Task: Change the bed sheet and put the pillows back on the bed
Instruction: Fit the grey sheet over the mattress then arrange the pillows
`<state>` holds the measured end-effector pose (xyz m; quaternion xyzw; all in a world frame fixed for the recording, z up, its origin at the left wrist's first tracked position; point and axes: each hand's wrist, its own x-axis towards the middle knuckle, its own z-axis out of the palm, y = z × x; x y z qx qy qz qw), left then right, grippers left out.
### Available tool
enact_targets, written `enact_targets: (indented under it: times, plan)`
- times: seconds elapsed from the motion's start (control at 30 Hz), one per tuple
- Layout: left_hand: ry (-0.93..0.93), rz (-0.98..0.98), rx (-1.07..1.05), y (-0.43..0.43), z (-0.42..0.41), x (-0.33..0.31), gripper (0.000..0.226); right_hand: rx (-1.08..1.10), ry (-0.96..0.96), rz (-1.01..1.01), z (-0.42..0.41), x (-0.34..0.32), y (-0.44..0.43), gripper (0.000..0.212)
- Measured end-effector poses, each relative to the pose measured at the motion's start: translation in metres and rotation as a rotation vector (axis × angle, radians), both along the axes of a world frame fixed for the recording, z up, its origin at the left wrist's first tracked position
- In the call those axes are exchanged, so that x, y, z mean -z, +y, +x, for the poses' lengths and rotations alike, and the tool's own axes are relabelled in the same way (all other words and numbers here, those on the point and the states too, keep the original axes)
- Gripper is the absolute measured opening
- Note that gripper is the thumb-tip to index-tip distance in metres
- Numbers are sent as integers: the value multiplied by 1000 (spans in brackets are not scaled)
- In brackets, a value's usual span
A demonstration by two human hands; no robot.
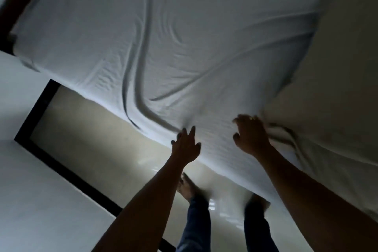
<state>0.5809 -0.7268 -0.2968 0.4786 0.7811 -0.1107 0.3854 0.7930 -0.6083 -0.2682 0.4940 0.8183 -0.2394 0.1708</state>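
Note:
A white bed sheet (163, 37) covers the mattress, with long wrinkles running toward the near edge. My left hand (185, 145) lies flat on the sheet at that edge, fingers spread. My right hand (250, 136) rests on the sheet a little to the right, fingers loosely bent, beside bunched folds. The bare cream mattress (337, 67) shows on the right where the sheet does not cover it. No pillow is in view.
The dark wooden bed frame (18, 0) runs along the far left. A glossy cream floor (98, 135) with a black border strip (41, 100) lies beside the bed. My bare feet (187, 187) and blue trouser legs stand close to the mattress edge.

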Motion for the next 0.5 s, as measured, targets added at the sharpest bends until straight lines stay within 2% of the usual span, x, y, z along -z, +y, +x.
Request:
enact_targets:
  times: [0.07, 0.1, 0.2, 0.27, 0.33, 0.4, 0.43, 0.5]
  plan:
    - [0, -15, -85, -23, -54, 5, 73, 107, -100, -242, -20, 26, -30, 75]
    - [9, 16, -117, -32, -83, 8, 71, 156, -172, -300, -35, 35, -43, 83]
    - [39, 52, -128, -48, -152, 11, 66, 275, -361, -313, -84, 44, -68, 95]
    - [52, 29, -134, -53, -194, 11, 64, 350, -414, -344, -119, 42, -69, 94]
    - [86, 43, -147, -50, -234, 8, 59, 332, -398, -367, -152, 36, -63, 77]
    - [130, 75, -185, -44, -266, 7, 47, 275, -328, -289, -182, 34, -54, 56]
    - [143, 100, -208, -36, -281, 6, 40, 275, -264, -277, -199, 34, -49, 56]
    - [186, 199, -195, -14, -306, 9, 37, 214, -124, -357, -239, 33, -36, 79]
